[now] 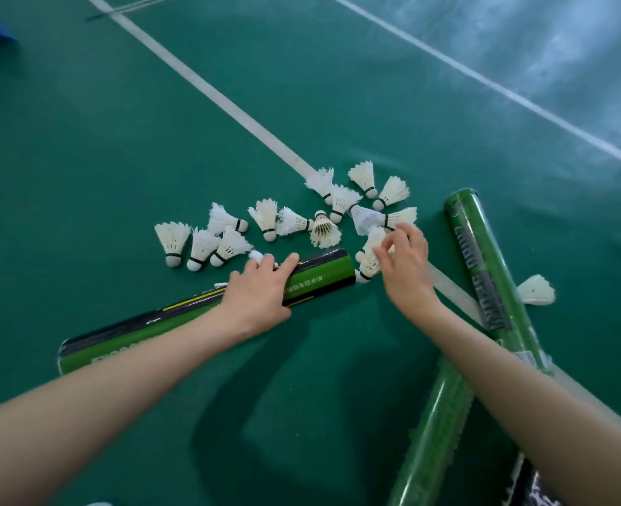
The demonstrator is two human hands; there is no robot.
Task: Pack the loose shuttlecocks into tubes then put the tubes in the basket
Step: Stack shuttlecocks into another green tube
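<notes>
While the tube (323,273) is being gripped steady by the left hand (261,294), a shuttlecock (369,266) is being pinched by the right hand (407,268), likely for loading.

A single wide-angle head-worn view looks forward and steeply down at the court floor (101,158), close above the tube (323,273) lying just below frame centre.

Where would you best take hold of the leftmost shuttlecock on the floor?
Pinch the cork, coming from above on the near side. The shuttlecock lies on its side with the cork pointing toward the person and the feathers fanning away. The cork is probably the firm part; the feathers look easy to crush.
</notes>
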